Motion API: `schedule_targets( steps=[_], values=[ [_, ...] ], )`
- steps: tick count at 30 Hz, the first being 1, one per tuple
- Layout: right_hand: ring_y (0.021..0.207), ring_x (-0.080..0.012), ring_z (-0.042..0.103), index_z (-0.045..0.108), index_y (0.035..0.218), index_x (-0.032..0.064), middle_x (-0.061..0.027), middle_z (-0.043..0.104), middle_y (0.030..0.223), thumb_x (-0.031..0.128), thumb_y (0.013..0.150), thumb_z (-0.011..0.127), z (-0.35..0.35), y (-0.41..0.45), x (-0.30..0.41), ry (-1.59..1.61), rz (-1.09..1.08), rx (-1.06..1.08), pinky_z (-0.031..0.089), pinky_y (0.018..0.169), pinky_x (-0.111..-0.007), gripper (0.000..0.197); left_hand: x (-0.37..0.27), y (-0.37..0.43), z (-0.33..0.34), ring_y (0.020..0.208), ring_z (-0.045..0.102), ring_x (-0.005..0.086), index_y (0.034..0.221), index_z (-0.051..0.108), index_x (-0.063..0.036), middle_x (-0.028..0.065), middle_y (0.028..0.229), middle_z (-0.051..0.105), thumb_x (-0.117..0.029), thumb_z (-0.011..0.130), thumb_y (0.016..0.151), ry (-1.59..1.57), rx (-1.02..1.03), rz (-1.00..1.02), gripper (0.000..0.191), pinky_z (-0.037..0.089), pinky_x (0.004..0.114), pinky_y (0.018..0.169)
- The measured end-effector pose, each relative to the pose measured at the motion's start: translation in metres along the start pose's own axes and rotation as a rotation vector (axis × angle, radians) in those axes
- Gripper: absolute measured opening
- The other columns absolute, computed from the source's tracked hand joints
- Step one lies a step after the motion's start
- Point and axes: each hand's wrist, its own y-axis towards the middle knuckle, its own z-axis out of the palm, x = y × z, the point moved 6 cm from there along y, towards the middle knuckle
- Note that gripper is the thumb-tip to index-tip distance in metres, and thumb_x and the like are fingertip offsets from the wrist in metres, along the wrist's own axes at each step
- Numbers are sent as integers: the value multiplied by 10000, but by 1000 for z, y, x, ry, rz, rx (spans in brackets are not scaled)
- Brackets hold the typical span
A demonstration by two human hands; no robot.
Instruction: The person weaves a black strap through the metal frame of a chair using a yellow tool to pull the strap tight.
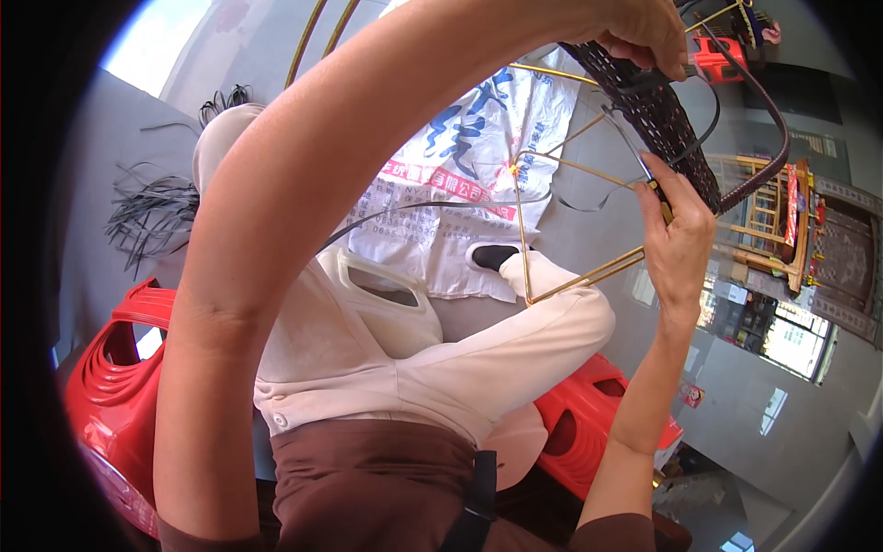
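Note:
A dark woven band of plastic strips [638, 110] runs down the upper right, attached to a gold-coloured metal rod frame [522, 228]. Across its upper part reaches my left hand [645, 38], the fingertips pinched on a narrow black plastic strip [717, 103] that loops out to the right. My right hand [679, 221] grips a thin metal tool with a dark and yellow handle [655, 181]. The tool's shaft points up and left beside the weave, its tip close to a strip. A braided dark handle [776, 148] curves right of the band.
Under the frame lies a white printed woven sack [448, 228]. Loose black strips [155, 214] lie at the left. A cream plastic stool [386, 276] stands between my legs, with red plastic stools [124, 386] to the sides. Bamboo furniture [772, 214] is at the far right.

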Motion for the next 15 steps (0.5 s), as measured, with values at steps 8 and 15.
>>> schedule_targets(
  steps=[8,15],
  values=[
    [621,-274,541,607,952,113,-76,545,737,83,725,606,-12,20,29,-296,-130,-48,426,563,-350,229,-19,4,-16,591,606,223,668,656,-35,126,629,616,-56,625,552,463,-193,247,122,478,304,565],
    [625,-211,548,619,939,158,-22,510,735,54,669,632,-21,18,35,-546,-221,-117,436,552,-335,289,-4,28,4,638,613,224,682,663,-44,116,651,624,-77,637,548,481,-12,349,140,483,300,605]
  ],
)
